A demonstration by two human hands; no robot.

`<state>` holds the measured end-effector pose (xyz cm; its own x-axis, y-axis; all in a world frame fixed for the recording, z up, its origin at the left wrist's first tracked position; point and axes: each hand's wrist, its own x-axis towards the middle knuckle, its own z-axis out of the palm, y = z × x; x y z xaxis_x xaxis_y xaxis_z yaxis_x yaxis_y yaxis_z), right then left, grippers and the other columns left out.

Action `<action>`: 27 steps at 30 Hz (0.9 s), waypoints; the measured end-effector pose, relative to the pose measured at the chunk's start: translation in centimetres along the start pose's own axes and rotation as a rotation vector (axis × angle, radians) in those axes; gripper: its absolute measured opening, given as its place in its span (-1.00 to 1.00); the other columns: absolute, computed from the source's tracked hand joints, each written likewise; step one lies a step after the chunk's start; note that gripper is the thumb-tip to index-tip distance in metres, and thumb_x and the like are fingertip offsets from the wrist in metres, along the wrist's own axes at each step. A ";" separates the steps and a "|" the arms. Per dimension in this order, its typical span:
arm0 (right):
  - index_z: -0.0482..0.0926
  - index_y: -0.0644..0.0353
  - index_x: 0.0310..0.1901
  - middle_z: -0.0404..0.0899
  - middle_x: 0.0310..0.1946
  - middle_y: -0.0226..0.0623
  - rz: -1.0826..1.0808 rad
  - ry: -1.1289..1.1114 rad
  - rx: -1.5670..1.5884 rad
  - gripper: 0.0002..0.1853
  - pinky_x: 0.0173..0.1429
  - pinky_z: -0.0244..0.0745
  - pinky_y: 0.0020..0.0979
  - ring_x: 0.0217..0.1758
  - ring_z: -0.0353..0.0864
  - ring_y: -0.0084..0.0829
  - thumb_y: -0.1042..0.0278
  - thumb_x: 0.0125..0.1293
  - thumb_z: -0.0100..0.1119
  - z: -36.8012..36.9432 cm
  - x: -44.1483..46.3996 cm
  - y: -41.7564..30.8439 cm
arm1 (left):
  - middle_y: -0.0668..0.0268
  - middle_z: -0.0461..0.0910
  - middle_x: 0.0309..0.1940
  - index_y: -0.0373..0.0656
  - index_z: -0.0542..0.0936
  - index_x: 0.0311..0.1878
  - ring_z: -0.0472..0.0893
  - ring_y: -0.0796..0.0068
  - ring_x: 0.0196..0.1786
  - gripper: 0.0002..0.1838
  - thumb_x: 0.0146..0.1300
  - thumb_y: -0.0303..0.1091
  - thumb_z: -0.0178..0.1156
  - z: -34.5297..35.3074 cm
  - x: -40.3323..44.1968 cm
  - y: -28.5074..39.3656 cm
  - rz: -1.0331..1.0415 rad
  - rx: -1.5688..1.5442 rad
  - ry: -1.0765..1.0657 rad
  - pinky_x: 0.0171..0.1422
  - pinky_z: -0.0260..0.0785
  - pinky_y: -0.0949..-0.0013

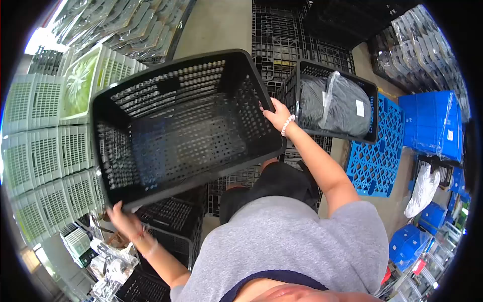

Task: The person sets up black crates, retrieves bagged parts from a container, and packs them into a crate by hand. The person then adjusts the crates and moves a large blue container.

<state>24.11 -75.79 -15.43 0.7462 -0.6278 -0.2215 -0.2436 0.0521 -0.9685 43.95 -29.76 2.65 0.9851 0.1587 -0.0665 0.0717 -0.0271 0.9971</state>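
Note:
A large black perforated plastic crate is held up in front of me, tilted so its inside faces the camera. Nothing shows inside it. My right hand, with a beaded bracelet on the wrist, grips the crate's right side, fingers hooked at the handle hole. At the lower left corner, my left hand is closed on the rim, slightly blurred. Just right of my right hand stands another black crate, holding a dark bundle wrapped in clear plastic.
Pale green crates are stacked at left. Black pallets lie ahead, and a blue pallet lies at right, near blue bins. More black crates stand beside my legs. Plastic-wrapped stacks stand at the back.

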 end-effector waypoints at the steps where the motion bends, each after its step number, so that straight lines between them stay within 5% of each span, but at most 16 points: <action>1: 0.44 0.30 -0.12 0.57 -0.37 -0.19 -0.014 0.063 -0.105 -0.69 -0.16 0.41 -0.39 -0.27 0.57 -0.33 0.47 0.03 0.07 -0.5 1.5 3.0 | 0.27 0.44 -0.39 -0.29 0.41 -0.15 0.45 0.47 -0.32 -0.68 -0.07 -0.54 0.11 2.2 2.4 -2.8 -0.155 0.093 -0.014 -0.22 0.35 0.44; 3: 0.44 0.30 -0.13 0.57 -0.37 -0.12 -0.021 0.123 -0.201 -0.69 -0.16 0.41 -0.35 -0.26 0.58 -0.22 0.46 0.03 0.07 -1.0 4.6 7.0 | 0.36 0.43 -0.45 -0.17 0.42 -0.13 0.40 0.54 -0.42 -0.65 -0.07 -0.55 0.09 4.6 7.9 -12.3 -0.093 0.175 -0.115 -0.38 0.22 0.53; 5: 0.44 0.28 -0.13 0.55 -0.35 -0.02 0.053 0.228 -0.221 -0.70 -0.15 0.40 -0.29 -0.22 0.55 -0.08 0.46 0.05 0.06 -1.2 6.9 10.2 | 0.37 0.45 -0.42 -0.16 0.43 -0.11 0.44 0.50 -0.37 -0.64 -0.07 -0.56 0.07 9.5 10.7 -17.6 -0.391 0.159 -0.183 -0.28 0.27 0.52; 9: 0.44 0.25 -0.11 0.58 -0.32 -0.10 0.179 0.299 -0.368 -0.70 -0.08 0.42 -0.32 -0.18 0.56 -0.12 0.51 0.06 0.03 -2.1 11.1 16.4 | 0.28 0.48 -0.18 -0.13 0.39 0.09 0.46 0.33 -0.16 -0.44 -0.11 -0.65 -0.07 16.9 15.2 -29.1 -0.582 -0.018 -0.271 -0.07 0.34 0.28; 15: 0.40 0.21 -0.01 0.57 -0.23 -0.12 0.218 0.491 -0.485 -0.65 -0.04 0.41 -0.30 -0.13 0.54 -0.12 0.54 0.10 0.01 -2.3 14.6 25.2 | 0.24 0.47 -0.16 -0.07 0.36 0.11 0.45 0.24 -0.12 -0.40 -0.10 -0.69 -0.12 25.2 19.8 -44.5 -0.680 -0.030 -0.335 -0.06 0.35 0.06; 19: 0.34 0.32 0.02 0.41 -0.03 0.04 0.304 0.657 -0.638 -0.61 0.09 0.33 -0.26 0.01 0.43 -0.03 0.57 0.10 0.00 -0.1 16.8 30.7 | 0.26 0.50 -0.24 -0.08 0.38 0.06 0.48 0.25 -0.22 -0.45 -0.08 -0.70 -0.08 29.0 21.8 -53.7 -0.792 0.131 -0.350 -0.16 0.36 0.05; 21: 0.23 0.27 0.13 0.29 0.09 0.03 0.164 0.160 -0.935 -0.45 0.25 0.17 -0.16 0.22 0.22 -0.06 0.38 0.07 0.11 2.7 16.0 34.9 | 0.20 0.52 -0.28 -0.22 0.39 0.00 0.51 0.30 -0.27 -0.54 -0.06 -0.66 0.01 29.1 21.0 -60.4 -0.593 0.624 -0.442 -0.12 0.35 0.23; 23: 0.12 0.19 0.24 0.05 0.30 -0.17 0.275 -0.207 -1.031 -0.18 0.36 -0.16 0.05 0.40 -0.09 -0.21 -0.02 -0.01 0.22 6.1 13.8 36.2 | 0.12 0.53 -0.23 -0.34 0.39 -0.03 0.53 0.31 -0.20 -0.60 -0.03 -0.61 0.07 27.1 20.3 -67.4 -0.132 1.178 -0.514 -0.04 0.34 0.39; 24: 0.08 0.16 0.27 0.03 0.31 -0.18 0.404 -0.354 -0.966 -0.13 0.40 -0.28 0.00 0.41 -0.10 -0.23 -0.09 -0.01 0.20 6.9 13.0 37.8 | 0.12 0.53 -0.23 -0.34 0.39 -0.03 0.53 0.31 -0.20 -0.60 -0.03 -0.61 0.07 26.7 19.8 -67.6 -0.143 1.186 -0.518 -0.04 0.34 0.39; 27: 0.19 0.10 0.22 0.16 0.26 -0.23 0.697 -0.686 -1.128 -0.38 0.39 -0.17 -0.06 0.33 0.10 -0.26 0.22 0.13 0.13 7.4 11.9 41.5 | 0.18 0.54 -0.25 -0.28 0.41 -0.06 0.52 0.32 -0.27 -0.64 -0.01 -0.64 0.07 27.4 19.5 -66.8 -0.132 0.930 -0.481 -0.09 0.35 0.35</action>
<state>27.44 -75.38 -59.10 0.3421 -0.2355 -0.9097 -0.7638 -0.6335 -0.1232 62.70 -51.88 -66.32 0.9044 -0.1866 -0.3838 0.0744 -0.8165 0.5725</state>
